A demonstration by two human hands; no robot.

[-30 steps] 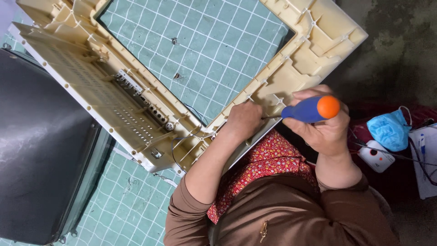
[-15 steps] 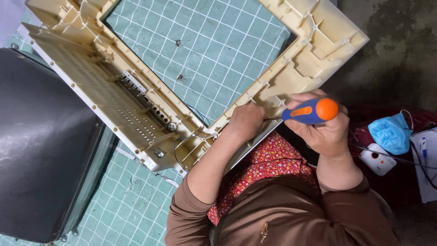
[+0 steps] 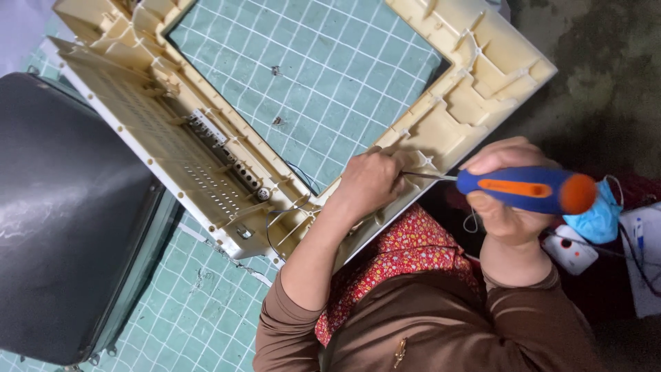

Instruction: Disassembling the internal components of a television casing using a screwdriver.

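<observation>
Little change since the earlier frames: the screwdriver [image 3: 527, 190] handle now lies more level (view shifted slightly). Right hand [image 3: 508, 207] wraps it firmly; left hand [image 3: 368, 184] presses the cream plastic frame [image 3: 475, 89] on the green cutting mat [image 3: 330, 76]. Screwdriver tip hidden behind left fingers; frame cut off at top.

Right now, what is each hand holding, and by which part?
The right hand grips the screwdriver by its blue-and-orange handle. The left hand presses on the beige plastic frame beside the tip; whether it grips anything cannot be told.
</observation>
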